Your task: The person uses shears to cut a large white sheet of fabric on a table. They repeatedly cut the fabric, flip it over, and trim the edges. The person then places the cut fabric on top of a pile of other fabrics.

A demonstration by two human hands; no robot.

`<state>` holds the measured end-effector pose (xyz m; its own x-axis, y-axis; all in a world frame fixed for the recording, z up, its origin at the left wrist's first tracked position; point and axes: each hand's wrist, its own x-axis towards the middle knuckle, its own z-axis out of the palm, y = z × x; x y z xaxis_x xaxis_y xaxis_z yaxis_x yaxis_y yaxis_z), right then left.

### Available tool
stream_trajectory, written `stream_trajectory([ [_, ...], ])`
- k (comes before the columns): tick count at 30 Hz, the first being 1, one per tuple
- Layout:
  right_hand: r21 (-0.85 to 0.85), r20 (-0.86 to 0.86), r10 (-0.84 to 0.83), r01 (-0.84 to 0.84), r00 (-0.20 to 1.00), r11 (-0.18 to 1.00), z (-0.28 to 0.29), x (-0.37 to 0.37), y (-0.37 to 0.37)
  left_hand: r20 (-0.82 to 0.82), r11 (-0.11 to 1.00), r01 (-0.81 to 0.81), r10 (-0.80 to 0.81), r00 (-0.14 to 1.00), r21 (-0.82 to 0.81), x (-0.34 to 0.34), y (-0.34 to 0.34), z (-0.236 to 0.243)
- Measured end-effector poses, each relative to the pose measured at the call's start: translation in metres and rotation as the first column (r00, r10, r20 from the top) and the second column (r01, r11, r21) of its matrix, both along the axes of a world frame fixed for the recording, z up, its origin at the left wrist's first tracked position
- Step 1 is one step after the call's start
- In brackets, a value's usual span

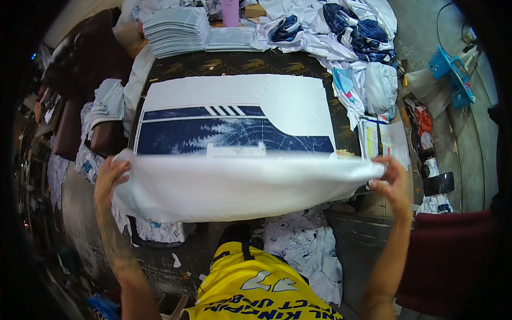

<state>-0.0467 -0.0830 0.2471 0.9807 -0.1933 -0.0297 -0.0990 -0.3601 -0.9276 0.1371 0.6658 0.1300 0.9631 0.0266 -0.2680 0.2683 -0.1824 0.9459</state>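
Observation:
A white sheet of fabric (240, 186) stretches between my two hands over the near edge of the table, blurred by motion. My left hand (112, 173) pinches its left corner, and my right hand (392, 178) grips the right corner. Beneath and beyond it lies a printed fabric panel (176, 130), white with a navy pattern, pale stripes and a curved edge. The raised sheet hides the near part of this panel. Both lie on a dark patterned table (213, 63).
Folded light-blue pieces (176, 32) are stacked at the back left beside a pink tumbler (230, 13). White and navy cloth (357, 32) heaps at the back right. Scissors (379, 136) lie on papers (394, 141) at the right. A blue plastic basket (453, 74) stands farther right.

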Motion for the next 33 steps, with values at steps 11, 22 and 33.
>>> stream_trajectory([
  [11,-0.120,0.057,-0.315,0.319,0.948,0.940,-0.103,0.250,-0.041,0.312,0.643,-0.312,0.118,0.943,0.700,0.330,-0.053,-0.147],
  [22,-0.328,-0.083,-0.629,0.575,0.773,0.750,-0.220,0.355,-0.066,0.313,0.493,-0.287,0.032,0.949,0.821,0.431,-0.098,-0.193],
  [33,-0.386,-0.111,-0.606,0.527,0.788,0.757,-0.229,0.386,-0.066,0.342,0.522,-0.343,0.103,0.934,0.781,0.392,-0.145,-0.156],
])
